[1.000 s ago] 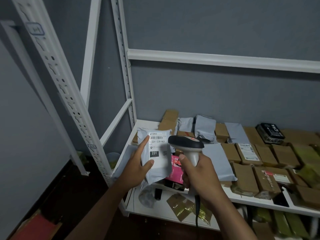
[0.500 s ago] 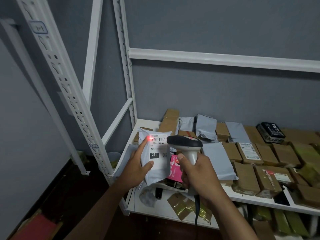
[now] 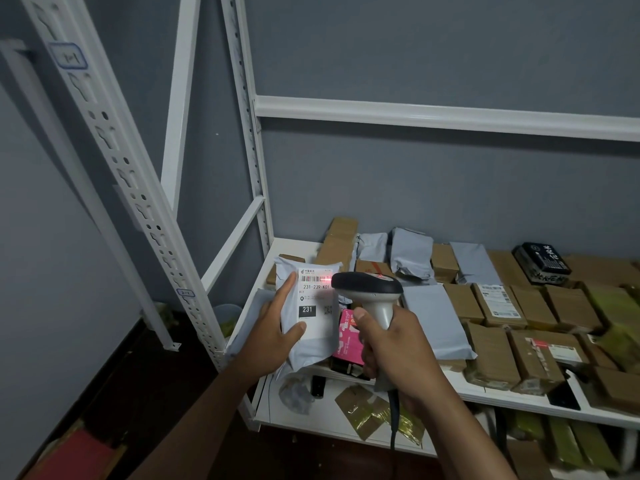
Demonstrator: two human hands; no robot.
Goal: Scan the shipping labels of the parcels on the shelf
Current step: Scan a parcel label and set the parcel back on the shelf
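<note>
I see the grey bag (image 3: 308,327) held up over the shelf's (image 3: 519,400) left end, its label (image 3: 316,299) facing the scanner (image 3: 369,292). Left hand (image 3: 273,334) fingers are clamped on the bag's left edge, thumb on its face. Right hand (image 3: 394,344) is wrapped tight on the scanner grip. A red beam sits on the barcode's right end; if it clips off, I'd expect a misread. The shelf holds brown boxes (image 3: 491,355), grey bags and 1 pink packet (image 3: 349,337).
</note>
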